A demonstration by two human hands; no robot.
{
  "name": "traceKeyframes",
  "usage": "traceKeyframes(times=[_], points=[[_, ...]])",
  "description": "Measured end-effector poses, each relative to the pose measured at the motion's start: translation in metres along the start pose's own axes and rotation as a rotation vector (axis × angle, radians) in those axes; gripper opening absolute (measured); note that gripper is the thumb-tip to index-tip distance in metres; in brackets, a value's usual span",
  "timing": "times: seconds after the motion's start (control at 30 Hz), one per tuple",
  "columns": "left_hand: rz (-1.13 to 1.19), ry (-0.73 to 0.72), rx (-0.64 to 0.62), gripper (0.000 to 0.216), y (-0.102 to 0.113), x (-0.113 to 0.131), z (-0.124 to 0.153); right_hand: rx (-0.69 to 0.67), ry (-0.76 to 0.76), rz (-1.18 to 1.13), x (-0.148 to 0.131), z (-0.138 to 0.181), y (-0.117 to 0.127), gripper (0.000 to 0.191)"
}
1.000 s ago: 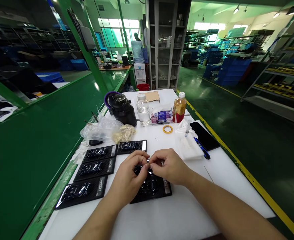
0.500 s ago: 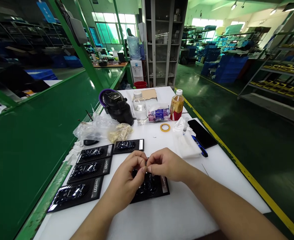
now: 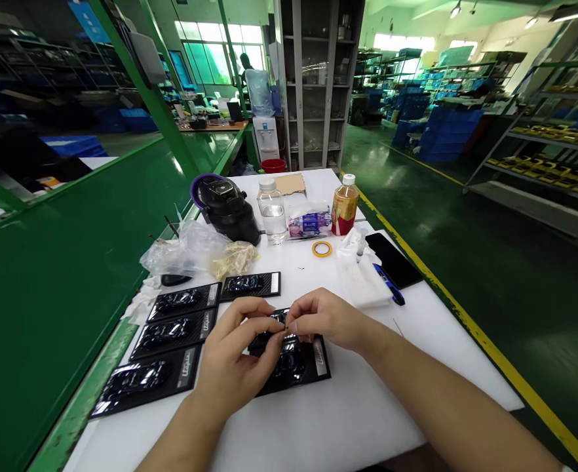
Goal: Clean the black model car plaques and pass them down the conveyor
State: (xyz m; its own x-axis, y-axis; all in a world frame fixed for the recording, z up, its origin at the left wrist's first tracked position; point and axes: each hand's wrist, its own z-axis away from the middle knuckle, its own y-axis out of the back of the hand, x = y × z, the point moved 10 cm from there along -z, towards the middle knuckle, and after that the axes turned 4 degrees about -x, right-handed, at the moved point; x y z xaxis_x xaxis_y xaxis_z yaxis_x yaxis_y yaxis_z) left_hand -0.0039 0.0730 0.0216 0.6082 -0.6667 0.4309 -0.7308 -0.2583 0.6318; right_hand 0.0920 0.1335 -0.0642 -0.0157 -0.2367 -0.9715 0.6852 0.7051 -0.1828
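A dark model car [image 3: 289, 362] on a black base plate [image 3: 322, 368] lies in front of me on the white table. Above it, my left hand [image 3: 242, 354] pinches with thumb and forefinger at something tiny. My right hand [image 3: 318, 318] meets it there, its thumb and forefinger pressed together too. What sits between the fingertips is too small to name. Partly hidden behind my fingers is the far side of the car. To the left, several similar model cars on black plates [image 3: 175, 331] lie in a column, and one more plate [image 3: 250, 284] lies beyond my left hand.
At the back stand a black jug [image 3: 230, 210], a clear bottle [image 3: 272, 213] and a drink bottle [image 3: 345, 208]. Yellow tape [image 3: 322, 249], white tissue [image 3: 365, 282], a blue cutter [image 3: 390, 286] and a black tablet [image 3: 394, 260] lie on the right. Plastic bags [image 3: 188, 249] crowd the left edge.
My left hand has opened out slightly, its fingers straighter, showing more of the car beneath. Both hands stay pinched together at nearly the same place. The view has shifted slightly.
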Motion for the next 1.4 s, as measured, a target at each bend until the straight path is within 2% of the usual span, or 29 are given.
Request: traceKeyframes(times=[0.3,0.47,0.53,0.63,0.7,0.77,0.83,0.9,0.97,1.03,1.2,1.4], points=[[-0.012,-0.024,-0.033,0.02,-0.003,0.003,0.0,-0.064,-0.026,-0.144,0.007,0.0,-0.005,0.007],[-0.076,0.016,0.014,0.014,0.002,0.0,-0.002,-0.12,-0.009,-0.238,0.005,-0.002,-0.009,0.015],[-0.12,0.067,0.064,0.012,0.015,-0.002,-0.002,-0.037,0.046,-0.066,-0.006,0.004,0.003,0.018],[-0.164,0.185,0.115,0.008,0.04,-0.005,0.007,0.14,0.072,0.503,-0.025,0.028,0.018,0.008],[-0.175,0.238,0.074,0.008,0.048,-0.003,0.022,0.157,0.073,0.828,-0.027,0.049,0.011,0.008],[-0.172,0.277,-0.008,0.011,0.047,-0.002,0.047,0.137,0.099,0.982,-0.02,0.067,-0.002,0.023],[-0.168,0.336,-0.072,0.014,0.044,-0.009,0.081,0.176,0.119,1.036,-0.009,0.08,-0.011,0.033],[-0.196,0.415,-0.104,0.014,0.044,-0.023,0.118,0.24,0.111,1.048,0.002,0.087,-0.013,0.034],[-0.271,0.463,-0.069,0.014,0.05,-0.034,0.148,0.281,0.114,1.03,0.008,0.089,-0.014,0.036],[-0.326,0.495,-0.029,0.016,0.058,-0.04,0.165,0.298,0.125,1.003,0.01,0.089,-0.014,0.042],[-0.277,0.525,-0.028,0.017,0.061,-0.035,0.164,0.339,0.111,1.019,0.014,0.091,-0.02,0.04],[-0.289,0.549,0.042,0.016,0.053,-0.021,0.149,0.283,0.213,1.115,0.022,0.095,-0.059,0.044]])
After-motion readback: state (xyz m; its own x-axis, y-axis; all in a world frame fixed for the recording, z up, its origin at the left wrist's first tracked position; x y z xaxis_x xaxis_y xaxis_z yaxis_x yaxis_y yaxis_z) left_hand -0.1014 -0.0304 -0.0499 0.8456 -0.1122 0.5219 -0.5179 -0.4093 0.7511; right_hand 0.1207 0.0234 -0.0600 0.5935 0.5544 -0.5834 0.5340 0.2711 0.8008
